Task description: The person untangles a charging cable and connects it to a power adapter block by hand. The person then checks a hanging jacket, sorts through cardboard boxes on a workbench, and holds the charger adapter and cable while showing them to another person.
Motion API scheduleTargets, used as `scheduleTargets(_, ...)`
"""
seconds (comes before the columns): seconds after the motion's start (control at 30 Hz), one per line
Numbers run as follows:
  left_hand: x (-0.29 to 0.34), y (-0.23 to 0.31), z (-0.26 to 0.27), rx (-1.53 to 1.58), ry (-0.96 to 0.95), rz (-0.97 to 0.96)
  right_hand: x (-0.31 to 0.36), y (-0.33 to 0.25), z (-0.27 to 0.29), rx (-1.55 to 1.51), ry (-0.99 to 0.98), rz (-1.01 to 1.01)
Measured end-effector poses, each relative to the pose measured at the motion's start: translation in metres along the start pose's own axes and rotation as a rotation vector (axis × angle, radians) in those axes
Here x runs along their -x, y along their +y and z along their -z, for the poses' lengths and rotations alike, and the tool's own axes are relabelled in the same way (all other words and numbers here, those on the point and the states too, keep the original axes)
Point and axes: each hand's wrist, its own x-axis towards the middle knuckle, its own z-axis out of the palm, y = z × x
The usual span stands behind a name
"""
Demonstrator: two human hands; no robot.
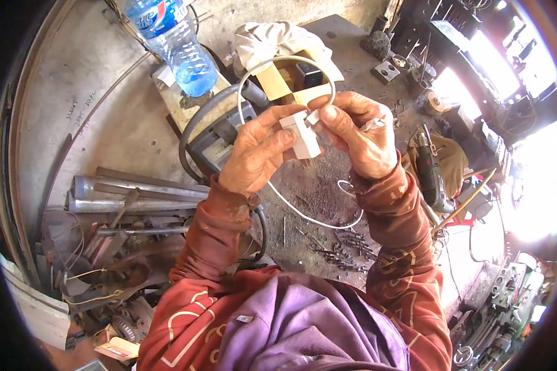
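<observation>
My left hand [254, 151] grips a white, block-shaped power adapter [302, 137] between thumb and fingers. In my right hand [368, 139], thumb and fingers pinch the white plug [314, 117] of a cable, right at the upper edge of the adapter. Whether the plug sits inside the adapter I cannot tell. The thin white cable [284, 59] arches above both hands and also hangs in a loop below them. Another small white piece [374, 124] shows by the fingers of my right hand.
Beyond my hands lies an open yellowish box [272, 83] with a dark device in it. A plastic bottle [192, 65] with blue liquid stands upper left. Metal pipes [136, 188] lie left, drill bits [346, 247] below my hands, a power drill [430, 170] right.
</observation>
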Motion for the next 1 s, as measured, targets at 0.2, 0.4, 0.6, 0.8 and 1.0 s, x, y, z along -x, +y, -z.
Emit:
scheduleTargets(0.2,0.002,0.000,-0.001,0.028,0.011,-0.025,0.002,0.003,-0.004,0.063,0.031,0.043)
scheduleTargets(0.4,0.001,-0.002,0.004,-0.105,0.077,-0.045,0.003,0.009,0.000,0.072,0.043,0.052)
scheduleTargets(0.6,0.006,-0.003,0.007,-0.133,0.211,-0.007,0.005,0.020,0.017,0.178,0.147,-0.015)
scheduleTargets(0.8,0.012,-0.006,0.000,-0.120,0.211,-0.032,0.008,0.041,0.014,-0.002,0.109,-0.033)
scheduleTargets(1.0,0.011,-0.007,0.001,-0.141,0.201,-0.025,0.010,0.041,0.016,0.052,0.109,-0.050)
